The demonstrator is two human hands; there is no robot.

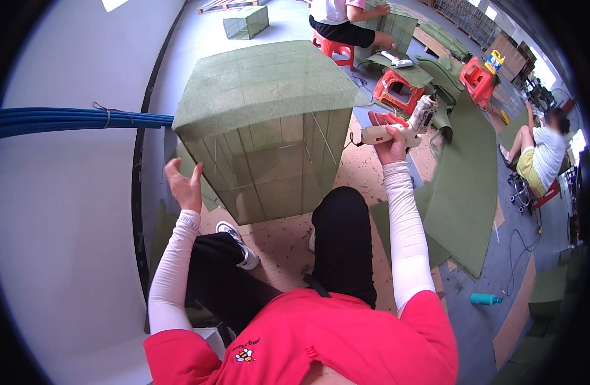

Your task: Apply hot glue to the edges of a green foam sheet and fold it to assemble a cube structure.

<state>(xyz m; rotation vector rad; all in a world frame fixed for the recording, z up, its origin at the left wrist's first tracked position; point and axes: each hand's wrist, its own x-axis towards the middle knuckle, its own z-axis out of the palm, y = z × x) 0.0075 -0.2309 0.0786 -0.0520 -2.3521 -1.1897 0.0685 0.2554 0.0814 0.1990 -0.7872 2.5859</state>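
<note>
A large box-shaped wire frame [269, 154] stands before my knees, its top covered with green felt-like cloth [263, 83] that overhangs toward me. Thin wires show through the green sides. Beside its left wall is my left hand [184, 185], fingers apart and nothing in them; whether a fingertip touches the wall I cannot tell. To the right of the frame, my right hand [391, 149] grips a white glue gun [410, 136] with a red trigger and a cylindrical end. The gun is held apart from the frame.
Blue rods [76, 120] jut in at left by the white wall. Red stools [397, 93] and long green sheets [465, 186] lie to the right. A teal bottle [484, 299] is on the floor near a cable. Two people sit working, one beyond the frame, one far right.
</note>
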